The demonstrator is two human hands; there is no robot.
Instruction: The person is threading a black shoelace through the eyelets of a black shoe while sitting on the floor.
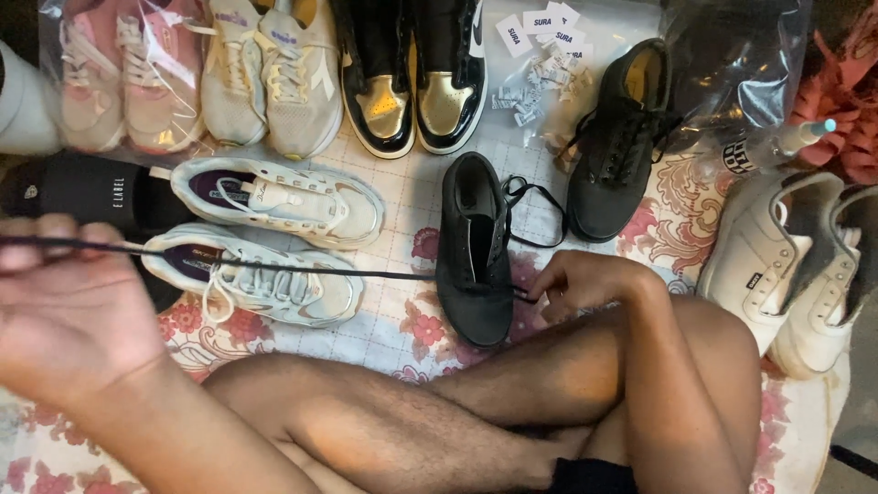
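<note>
A clear plastic bag [119,55] at the top left holds pink sneakers [128,78]. The black shoe [476,252] lies on the floral cloth [402,325] (its mate [615,146] stands apart). The left hand [64,311], blurred and close, seems pinched on the taut black lace [274,267]; the right hand [581,279] grips the shoe's side, fingers curled. Crossed legs [476,412] hide the cloth below.

Count on view: two black shoes [473,252], two pink sneakers [128,73], two cream sneakers [274,78], two black-and-gold high-tops [416,82], two grey-white sneakers [274,238], two white shoes [791,265], one black lace [274,267], two hands [585,279].
</note>
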